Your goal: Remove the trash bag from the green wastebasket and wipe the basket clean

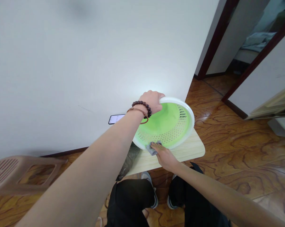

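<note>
A round green plastic colander [161, 118] with a white rim is tilted above a small pale wooden table [192, 146]. My left hand [153, 99] is closed over the far rim, its fingers partly hidden; a beaded bracelet circles that wrist. At the near rim, my right hand [165, 154] pinches a grey cloth [152, 148] against the colander's edge. Perforations show along the colander's side, and the left forearm crosses in front of its left part.
A phone [115, 119] with a lit screen lies by the wall, partly behind the left arm. Beside the colander is a dark plastic bag [130, 159]. A brown plastic stool [26, 173] stands at left; a doorway opens at right.
</note>
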The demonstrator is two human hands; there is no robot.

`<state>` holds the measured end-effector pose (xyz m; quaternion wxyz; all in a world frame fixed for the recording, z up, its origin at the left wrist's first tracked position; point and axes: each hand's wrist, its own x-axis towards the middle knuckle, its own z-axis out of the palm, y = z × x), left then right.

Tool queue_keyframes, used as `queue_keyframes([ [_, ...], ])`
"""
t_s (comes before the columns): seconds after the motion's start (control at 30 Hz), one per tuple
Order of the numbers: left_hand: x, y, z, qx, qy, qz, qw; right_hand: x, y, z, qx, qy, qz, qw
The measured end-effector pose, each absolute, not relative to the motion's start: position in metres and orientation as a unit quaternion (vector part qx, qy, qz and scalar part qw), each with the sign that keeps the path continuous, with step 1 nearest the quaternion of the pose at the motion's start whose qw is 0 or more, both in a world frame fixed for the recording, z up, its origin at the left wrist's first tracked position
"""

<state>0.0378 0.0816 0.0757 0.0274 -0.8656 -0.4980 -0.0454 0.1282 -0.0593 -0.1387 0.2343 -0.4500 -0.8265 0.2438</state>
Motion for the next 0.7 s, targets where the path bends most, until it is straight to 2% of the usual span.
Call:
queue_keyframes([
  [0.1, 0.038, 0.080, 0.079, -0.863, -0.503, -0.036, 0.030, 0.146, -0.064, -0.127, -0.420, -0.839, 0.260, 0.229],
  [0.27, 0.038, 0.079, 0.080, -0.860, -0.508, -0.033, 0.023, 0.157, -0.005, -0.119, -0.508, -0.809, 0.188, 0.228],
  [0.37, 0.037, 0.080, 0.077, -0.860, -0.509, -0.032, 0.022, 0.160, 0.035, -0.129, -0.539, -0.812, 0.133, 0.184],
  [0.5, 0.035, 0.080, 0.074, -0.857, -0.513, -0.038, 0.031, 0.152, 0.044, -0.151, -0.557, -0.813, 0.122, 0.123],
  [0.7, 0.032, 0.080, 0.075, -0.859, -0.509, -0.026, 0.048, 0.129, -0.029, -0.156, -0.500, -0.826, 0.177, 0.191],
])
